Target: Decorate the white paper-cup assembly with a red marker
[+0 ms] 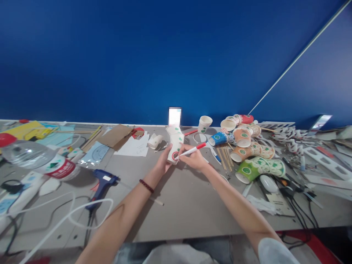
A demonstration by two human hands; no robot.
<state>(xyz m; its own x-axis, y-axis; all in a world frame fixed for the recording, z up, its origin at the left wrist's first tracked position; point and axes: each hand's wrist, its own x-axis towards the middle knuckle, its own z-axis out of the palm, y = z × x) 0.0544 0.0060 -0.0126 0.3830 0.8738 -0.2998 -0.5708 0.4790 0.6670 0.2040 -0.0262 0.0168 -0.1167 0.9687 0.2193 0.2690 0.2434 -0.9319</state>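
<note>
A chain of white paper cups (pixel 176 139) with green leaf prints is held over the middle of the table. My left hand (pixel 164 161) wraps around the near cup from the left. In my right hand (pixel 191 158) is a red-and-white marker pen (pixel 198 146), its tip at the cup near a red ring around the round emblem. Whether the tip touches the paper I cannot tell. Behind the cups, a phone-like bright screen (pixel 175 116) stands against the blue wall.
On the right lie coloured cup chains, including a green one (pixel 247 170) and a blue one (pixel 219 138), plus wooden sticks (pixel 224 158). A white cup (pixel 205 124) stands behind. To the left are a blue glue gun (pixel 103 183), a large bottle (pixel 35 157), white paper (pixel 134 145) and cables.
</note>
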